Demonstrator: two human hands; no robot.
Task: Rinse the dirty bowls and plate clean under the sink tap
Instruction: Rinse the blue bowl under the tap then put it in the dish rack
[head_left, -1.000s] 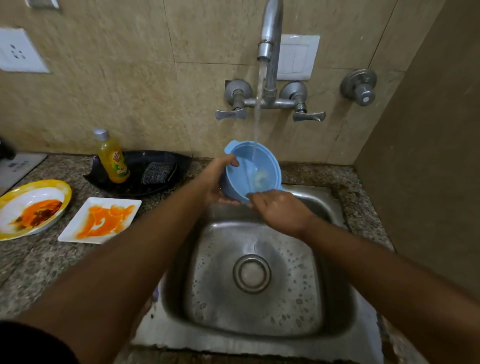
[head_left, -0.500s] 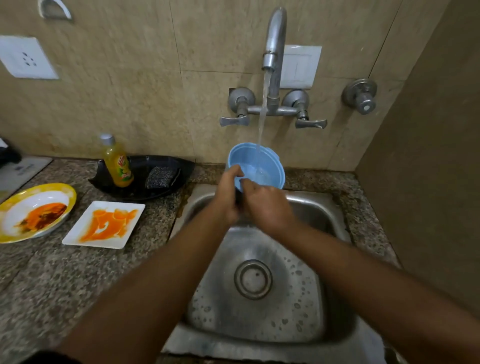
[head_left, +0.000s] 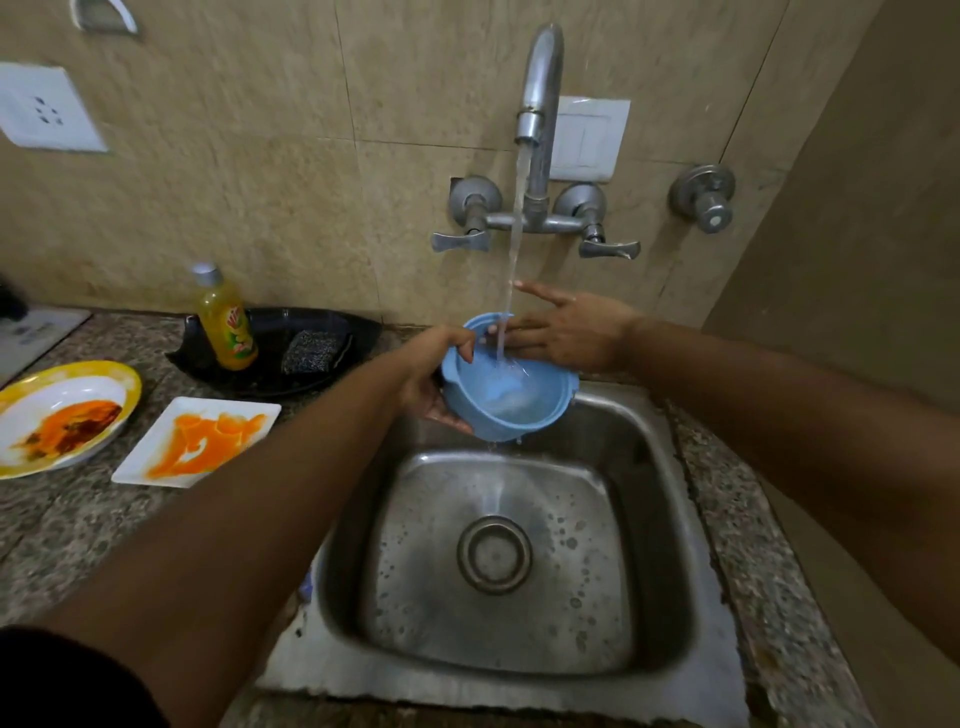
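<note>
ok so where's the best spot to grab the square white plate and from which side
Take the square white plate by its near right corner, coming from the sink side. It lies flat on the counter, so slide fingers under the raised rim with the thumb on top; that edge looks clear of the orange smear and of the yellow-rimmed bowl.

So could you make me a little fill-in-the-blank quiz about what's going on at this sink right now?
1. The left hand grips the rim of a bowl whose colour is ____.
2. Water from the tap falls into the ____.
3. The right hand has its fingers ____, reaching across behind the bowl's far rim.
4. The square white plate on the counter is smeared with sauce whose colour is ____.

Missing words: blue; bowl; straight; orange
</note>
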